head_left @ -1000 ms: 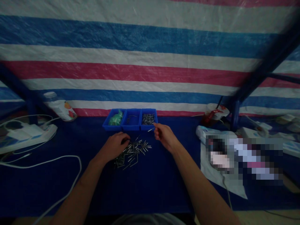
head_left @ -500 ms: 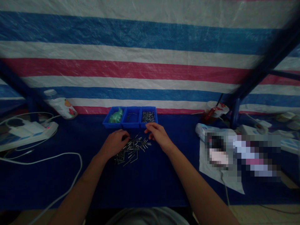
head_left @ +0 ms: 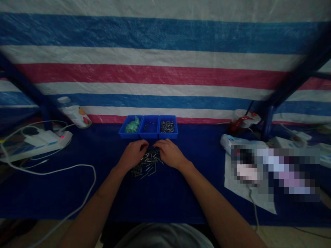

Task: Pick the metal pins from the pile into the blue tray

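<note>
On the blue table lies a loose pile of thin metal pieces (head_left: 148, 164), some of them looking L-shaped like small hex keys. My left hand (head_left: 133, 153) rests at the pile's left edge, its fingers curled in a pinch. Opposite, my right hand (head_left: 170, 152) reaches over the pile's far right side with fingers bent together and tips low among the pieces. What either hand pinches is too small and dark to make out. Just behind the hands stand three joined blue bins: a left bin (head_left: 120, 133) with a green plastic bag (head_left: 132, 125), a middle bin (head_left: 149, 134) with a few thin pieces, and a right bin (head_left: 176, 130) with many small metal parts (head_left: 167, 126).
A power strip (head_left: 38, 146) with white cables and a bottle (head_left: 77, 115) are at the left. To the right are a drink cup (head_left: 239, 122), a plastic packet (head_left: 227, 143), a white sheet (head_left: 234, 186) and blurred-out items. A striped tarp (head_left: 165, 75) hangs behind.
My right hand has come down and left from near the right bin to the pile, closer to my left hand. The whole view has shifted slightly.
</note>
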### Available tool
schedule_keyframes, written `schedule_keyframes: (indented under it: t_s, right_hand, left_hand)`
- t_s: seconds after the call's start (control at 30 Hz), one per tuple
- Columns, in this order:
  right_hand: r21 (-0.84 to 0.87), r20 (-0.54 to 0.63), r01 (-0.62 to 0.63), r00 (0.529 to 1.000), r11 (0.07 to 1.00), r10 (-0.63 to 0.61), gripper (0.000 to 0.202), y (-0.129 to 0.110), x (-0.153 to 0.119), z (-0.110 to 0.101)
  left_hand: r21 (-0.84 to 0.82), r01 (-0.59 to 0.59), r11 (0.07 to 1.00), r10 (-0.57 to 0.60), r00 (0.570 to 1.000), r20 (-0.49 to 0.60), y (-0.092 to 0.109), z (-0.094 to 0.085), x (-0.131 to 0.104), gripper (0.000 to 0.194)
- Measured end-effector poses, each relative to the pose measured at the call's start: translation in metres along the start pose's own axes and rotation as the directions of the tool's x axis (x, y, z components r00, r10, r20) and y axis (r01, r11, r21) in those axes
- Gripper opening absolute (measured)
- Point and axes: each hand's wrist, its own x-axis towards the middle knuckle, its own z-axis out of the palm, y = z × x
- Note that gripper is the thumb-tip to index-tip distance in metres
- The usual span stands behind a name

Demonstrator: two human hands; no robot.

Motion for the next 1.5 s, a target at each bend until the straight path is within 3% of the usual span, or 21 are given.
schedule_keyframes:
  t_s: [0.13,0.27,0.43,0.67,0.93,1.1,1.33,1.5]
  right_hand:
    - [0.017,-0.032,-0.005,0.999,1.000,0.006,0.032,-0.006,-0.003,-0.002]
    - [0.045,0.019,0.047,0.999,0.998,-0.048,0.015,-0.016,-0.010,-0.007]
    - [-0.008,0.087,0.078,0.993,0.997,-0.077,0.012,-0.029,-0.015,-0.008]
    - [-0.039,0.071,0.086,0.994,0.995,-0.084,0.015,-0.036,-0.015,-0.005]
    - [0.000,0.090,0.230,0.969,0.973,-0.229,0.024,-0.053,-0.016,0.009]
    - [-0.071,0.144,0.259,0.958,0.963,-0.247,0.020,-0.066,-0.016,0.019]
    - [-0.129,0.122,0.285,0.955,0.950,-0.270,0.016,-0.066,-0.017,0.021]
    - [0.105,0.014,0.183,0.983,0.978,-0.185,0.010,-0.063,-0.013,0.013]
  left_hand:
    - [-0.023,0.035,0.999,-0.037,0.994,-0.102,-0.004,-0.007,0.000,0.026]
    - [-0.035,0.080,0.996,-0.084,0.982,-0.170,-0.011,-0.014,0.000,0.026]
    - [0.024,0.203,0.979,-0.198,0.969,-0.148,-0.017,-0.019,-0.001,0.027]
    - [0.249,0.402,0.881,-0.390,0.916,-0.095,-0.016,-0.026,-0.006,0.030]
    - [0.187,0.363,0.913,-0.360,0.931,-0.052,-0.014,-0.023,-0.002,0.031]
    - [0.156,0.338,0.928,-0.338,0.941,-0.029,-0.010,-0.023,-0.002,0.032]
    - [0.135,0.346,0.928,-0.345,0.938,-0.033,-0.009,-0.022,-0.003,0.031]
    - [0.132,0.368,0.920,-0.363,0.930,-0.065,-0.009,-0.024,-0.004,0.032]
